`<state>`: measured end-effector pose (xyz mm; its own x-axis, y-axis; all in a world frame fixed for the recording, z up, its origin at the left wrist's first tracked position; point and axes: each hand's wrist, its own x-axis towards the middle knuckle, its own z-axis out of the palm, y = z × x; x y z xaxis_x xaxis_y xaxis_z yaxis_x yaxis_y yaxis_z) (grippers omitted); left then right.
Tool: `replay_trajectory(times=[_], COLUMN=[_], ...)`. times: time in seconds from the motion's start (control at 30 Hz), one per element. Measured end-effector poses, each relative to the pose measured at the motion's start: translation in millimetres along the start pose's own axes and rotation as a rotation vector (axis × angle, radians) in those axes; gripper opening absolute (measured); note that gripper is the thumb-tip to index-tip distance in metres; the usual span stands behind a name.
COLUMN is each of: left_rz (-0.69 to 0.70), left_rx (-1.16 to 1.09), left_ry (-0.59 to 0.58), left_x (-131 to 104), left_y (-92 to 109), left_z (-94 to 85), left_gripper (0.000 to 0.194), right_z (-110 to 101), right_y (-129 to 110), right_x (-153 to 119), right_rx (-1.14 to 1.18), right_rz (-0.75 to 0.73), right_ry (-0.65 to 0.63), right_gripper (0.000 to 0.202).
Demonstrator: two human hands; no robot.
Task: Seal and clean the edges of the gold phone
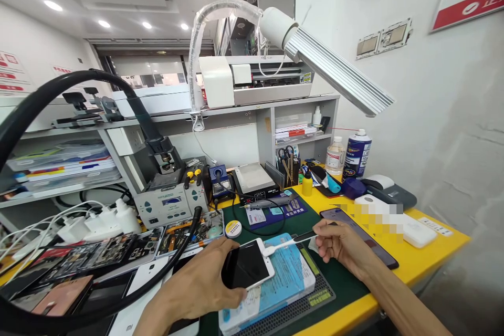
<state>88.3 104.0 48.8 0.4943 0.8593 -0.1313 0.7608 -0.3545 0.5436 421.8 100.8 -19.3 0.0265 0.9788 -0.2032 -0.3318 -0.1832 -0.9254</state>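
My left hand (197, 278) is closed around the sides of a white-framed phone (246, 265), thumb on the near edge and fingers on the far edge. The phone's dark screen faces up, above a blue and white box (287, 268). My right hand (342, 247) pinches a slim white stick-like piece (280, 245) whose wider end meets the phone's right end. Whether this is a tool or a cable, I cannot tell. Beside it runs a thin dark piece (304, 237), partly hidden by my fingers. Under the box lies a dark green mat (342, 286).
A larger phone (360, 239) lies right of the mat. Loose phone parts (106, 249) crowd the left, crossed by a black flexible arm (157, 278). A soldering station (173, 205), spray can (356, 155) and bottle (334, 157) stand behind. A lamp (334, 65) hangs overhead.
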Motion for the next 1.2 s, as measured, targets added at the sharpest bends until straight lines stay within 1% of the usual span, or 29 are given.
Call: replay_trajectory(times=[0.3,0.43,0.53,0.7,0.9,1.03,1.2], left_rz=[0.009,0.014,0.029,0.042,0.064,0.028,0.043], left_rx=[-0.001,-0.009,-0.006,-0.004,0.036,0.035,0.039], left_ry=[0.003,-0.001,0.006,0.013,0.0,-0.023,-0.02], left_x=[2.3,2.1,1.8,2.7,0.5,0.1,2.1], left_y=[-0.5,-2.0,-3.3,-5.6,-5.2,-5.3,-8.0], left_z=[0.1,0.0,0.3,0.7,-4.7,-7.0,-6.6], left_gripper=[0.065,0.069,0.07,0.072,0.076,0.078,0.077], right_z=[-1.6,-4.7,-7.8,-9.9,-0.6,5.1,7.3], right_y=[-0.3,-1.7,-1.8,0.2,-3.8,-15.4,-28.1], right_x=[1.9,1.8,0.0,-2.0,-6.6,-12.8,-16.9], right_rx=[-0.087,-0.186,-0.302,-0.549,-0.794,-0.878,-0.906], right_rz=[-0.019,-0.02,-0.016,-0.018,-0.048,-0.09,0.005], right_ry=[0.015,0.025,0.035,0.009,-0.036,-0.087,-0.149], right_gripper=[0.033,0.037,0.039,0.034,0.027,0.023,0.02])
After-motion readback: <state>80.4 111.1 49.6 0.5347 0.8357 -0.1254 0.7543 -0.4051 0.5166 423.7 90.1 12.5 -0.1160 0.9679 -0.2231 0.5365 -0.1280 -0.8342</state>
